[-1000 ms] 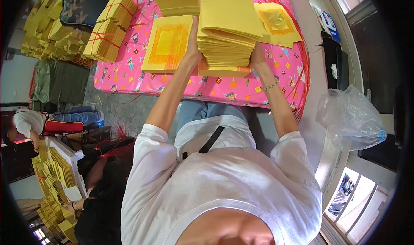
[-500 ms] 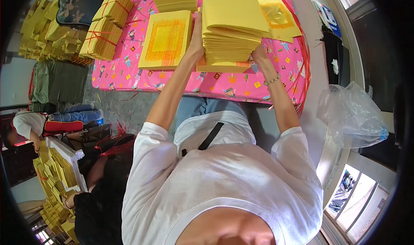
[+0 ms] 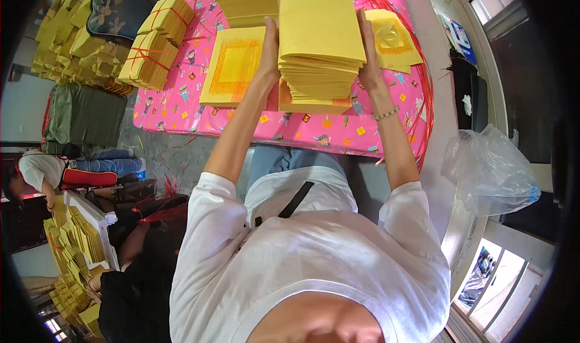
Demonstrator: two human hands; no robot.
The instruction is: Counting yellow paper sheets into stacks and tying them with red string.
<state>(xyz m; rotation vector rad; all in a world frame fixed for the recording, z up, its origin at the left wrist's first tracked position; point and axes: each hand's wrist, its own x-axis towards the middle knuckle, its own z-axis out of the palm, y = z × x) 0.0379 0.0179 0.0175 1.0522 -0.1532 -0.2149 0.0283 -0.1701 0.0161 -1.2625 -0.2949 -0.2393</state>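
A tall stack of folded yellow paper (image 3: 321, 22) stands between my hands at the front of the pink-covered table, its layered folded edges toward me. My left hand (image 3: 269, 54) lies along its left side, and my right hand (image 3: 369, 48) presses its right side with fingers extended. Together they hold the stack, which sits over another yellow pile (image 3: 314, 106). Just left of my left hand is a pile of yellow sheets with an orange-printed square (image 3: 232, 65). Beyond my right hand lies a similar printed sheet (image 3: 393, 41).
Red-tied yellow bundles (image 3: 148, 59) sit at the table's left. Red strings (image 3: 428, 107) hang along its right edge. A clear plastic bag (image 3: 492, 171) is at right. At lower left, other people work beside a white table with yellow paper (image 3: 84, 237).
My right hand has moved from the stack's lower right corner up along its side. The stack looks straighter and slightly farther left, with both hands now flat against its sides.
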